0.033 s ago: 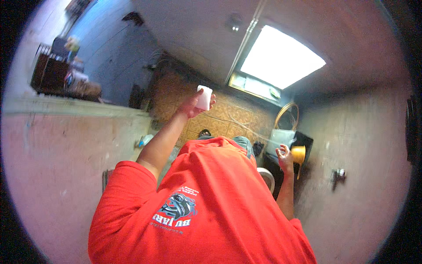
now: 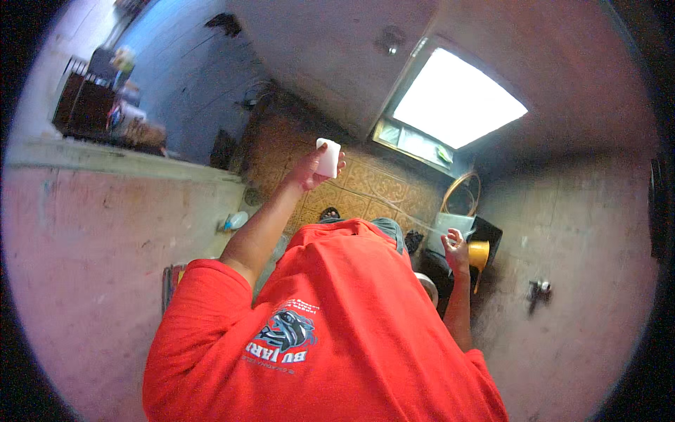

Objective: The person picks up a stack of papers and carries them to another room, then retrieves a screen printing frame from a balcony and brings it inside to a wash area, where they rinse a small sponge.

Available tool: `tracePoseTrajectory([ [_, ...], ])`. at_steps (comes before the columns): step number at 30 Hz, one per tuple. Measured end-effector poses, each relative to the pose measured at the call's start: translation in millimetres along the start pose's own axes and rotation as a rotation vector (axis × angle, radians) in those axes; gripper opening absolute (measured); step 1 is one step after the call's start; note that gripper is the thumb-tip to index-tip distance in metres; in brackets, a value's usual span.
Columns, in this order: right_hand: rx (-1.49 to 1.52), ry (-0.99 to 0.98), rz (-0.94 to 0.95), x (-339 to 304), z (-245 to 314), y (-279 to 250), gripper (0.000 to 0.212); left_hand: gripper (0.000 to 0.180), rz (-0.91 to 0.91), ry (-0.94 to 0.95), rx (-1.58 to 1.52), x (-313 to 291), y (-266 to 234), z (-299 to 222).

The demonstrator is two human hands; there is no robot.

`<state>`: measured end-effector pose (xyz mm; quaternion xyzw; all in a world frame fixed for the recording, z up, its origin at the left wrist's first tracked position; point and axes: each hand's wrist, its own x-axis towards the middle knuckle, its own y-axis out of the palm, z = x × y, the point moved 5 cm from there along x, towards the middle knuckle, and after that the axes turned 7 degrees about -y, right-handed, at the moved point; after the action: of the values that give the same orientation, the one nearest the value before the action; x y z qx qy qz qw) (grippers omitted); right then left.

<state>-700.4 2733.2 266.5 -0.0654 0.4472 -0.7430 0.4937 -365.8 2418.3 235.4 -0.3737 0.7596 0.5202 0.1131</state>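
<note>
My left hand (image 2: pixel 309 169) is raised out in front, its fingers and thumb wrapped round a white block-like piece (image 2: pixel 327 158) with rounded corners. A thin pale string (image 2: pixel 380 202) stretches from beside that hand across to the right. At its other end is my right hand (image 2: pixel 455 250), fingers curled and pinched together where the string seems to end; the exact grip is too small to make out. Just beyond the right hand are a yellow-orange dipper (image 2: pixel 478 254) and a dark container (image 2: pixel 490 232) with a pale lid-like sheet (image 2: pixel 457 225) on top.
Patterned tan tiles (image 2: pixel 365 184) cover the floor, where a sandalled foot (image 2: pixel 329 213) shows. A coiled hose-like loop (image 2: pixel 462 193) leans by the container. A tap (image 2: pixel 540 288) juts from the right wall. Clutter stands on a ledge (image 2: pixel 140 160) at left. A bright opening (image 2: pixel 460 98) is ahead.
The room has shifted slightly rightward and tilted in the view. Both hands keep nearly the same pose, the left still round the white piece.
</note>
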Motion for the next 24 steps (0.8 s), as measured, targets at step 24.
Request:
tracePoseTrajectory([
  [24, 0.483, -0.03, -0.194, 250.3, 39.6, 102.7, 0.02, 0.065, -0.816, 0.012, 0.258, -109.6, -209.8, 40.0],
])
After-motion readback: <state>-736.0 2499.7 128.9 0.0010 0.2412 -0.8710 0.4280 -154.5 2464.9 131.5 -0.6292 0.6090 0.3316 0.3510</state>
